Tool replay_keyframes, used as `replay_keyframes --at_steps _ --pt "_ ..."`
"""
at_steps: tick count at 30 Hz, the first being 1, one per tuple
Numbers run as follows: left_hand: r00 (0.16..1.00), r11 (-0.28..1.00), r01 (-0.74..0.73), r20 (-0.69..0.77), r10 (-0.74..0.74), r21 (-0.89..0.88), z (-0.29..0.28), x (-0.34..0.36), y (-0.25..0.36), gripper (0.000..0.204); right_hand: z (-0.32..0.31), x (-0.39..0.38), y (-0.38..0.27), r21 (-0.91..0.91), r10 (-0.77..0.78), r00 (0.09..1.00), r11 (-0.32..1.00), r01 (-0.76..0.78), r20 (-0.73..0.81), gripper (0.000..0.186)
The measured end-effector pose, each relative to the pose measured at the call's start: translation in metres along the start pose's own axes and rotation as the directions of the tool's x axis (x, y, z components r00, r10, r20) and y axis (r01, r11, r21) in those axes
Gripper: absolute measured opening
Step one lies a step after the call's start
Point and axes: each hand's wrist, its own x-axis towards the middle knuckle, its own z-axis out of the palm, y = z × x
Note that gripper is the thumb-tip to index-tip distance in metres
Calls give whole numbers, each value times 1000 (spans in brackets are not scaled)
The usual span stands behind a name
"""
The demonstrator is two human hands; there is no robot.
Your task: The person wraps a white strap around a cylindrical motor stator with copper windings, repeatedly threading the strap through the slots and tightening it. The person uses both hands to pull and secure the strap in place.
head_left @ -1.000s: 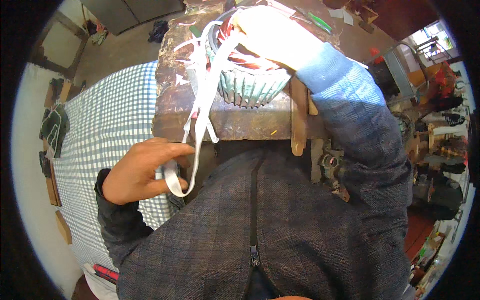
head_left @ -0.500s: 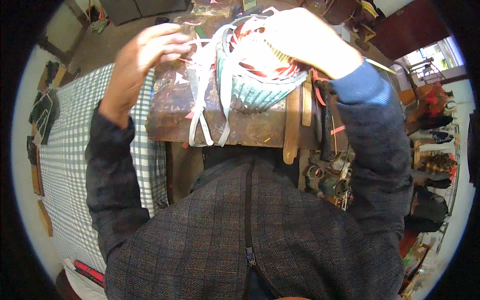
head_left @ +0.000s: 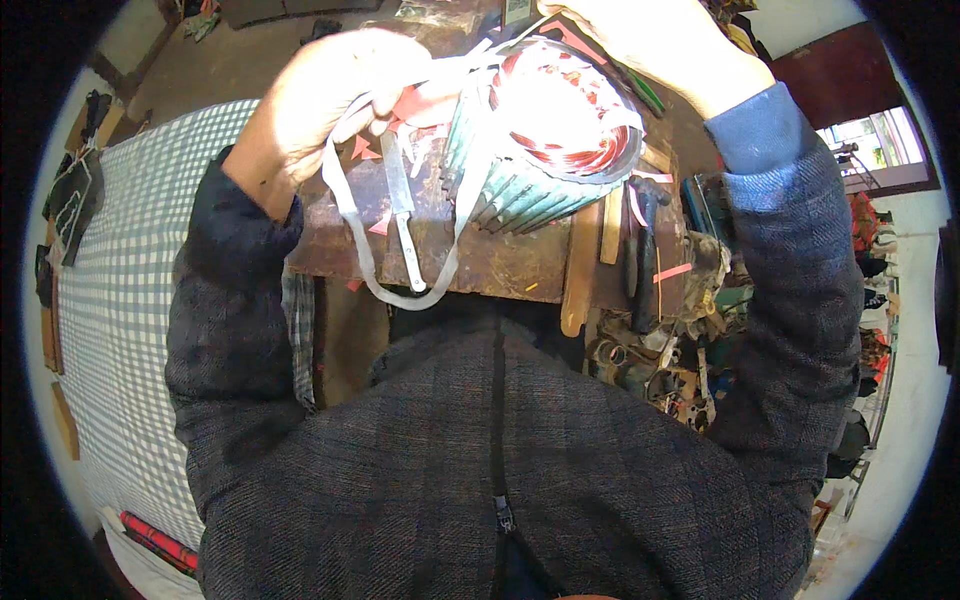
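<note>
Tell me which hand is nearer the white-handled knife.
Left. The left hand is just beyond the blade end of the white-handled knife; the right hand is farther, across the green ribbed housing.

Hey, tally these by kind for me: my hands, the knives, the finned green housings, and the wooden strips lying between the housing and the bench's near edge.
Hands: 2
Knife: 1
Finned green housing: 1
Wooden strips: 2
Total: 6
</note>
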Motion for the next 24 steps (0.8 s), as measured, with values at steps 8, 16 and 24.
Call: replay_keyframes --at_steps 8,16,24 --pt "847 655 -519 229 480 549 110 -61 33 23 38 13 7 160 -221 975 962 220 -15 14" --pt "612 507 -777 633 474 372 154 -96 13 28 60 14 18 566 -136 990 820 92 36 15" --pt "587 486 -800 625 514 352 162 -100 8 33 31 17 23 743 3 950 623 -246 311 17"
